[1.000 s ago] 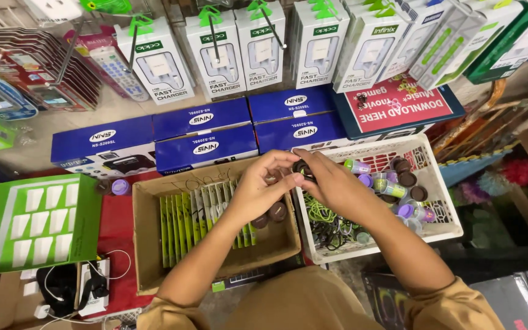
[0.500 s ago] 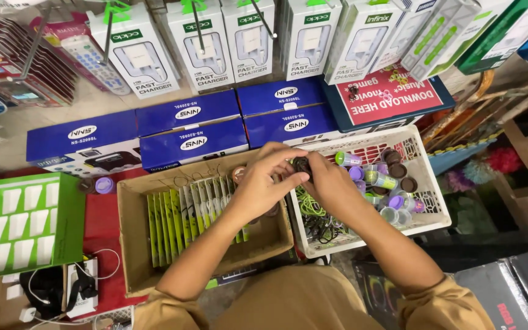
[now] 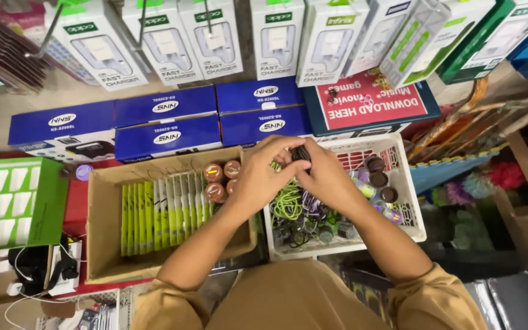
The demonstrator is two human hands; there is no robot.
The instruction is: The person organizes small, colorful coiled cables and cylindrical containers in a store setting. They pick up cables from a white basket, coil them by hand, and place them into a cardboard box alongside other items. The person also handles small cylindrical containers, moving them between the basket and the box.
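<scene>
My left hand [image 3: 263,177] and my right hand [image 3: 325,178] meet above the left part of a white plastic basket [image 3: 412,215]. Together they pinch a small dark round object [image 3: 301,153] between the fingertips. The basket holds green and purple coiled cables [image 3: 289,205] and several small round items [image 3: 379,179]. To its left stands a cardboard box [image 3: 102,244] with a row of green packets [image 3: 160,211] and three brown round items [image 3: 218,180].
Blue boxes [image 3: 167,128] lie behind the two containers, and white charger boxes [image 3: 209,36] hang or stand further back. A green tray of white packs [image 3: 7,201] is at the left. A red sign box [image 3: 374,104] sits behind the basket.
The view has shifted slightly, so the boxes and basket sit further right and lower. My hands stay together over the basket, still working the small dark object.
</scene>
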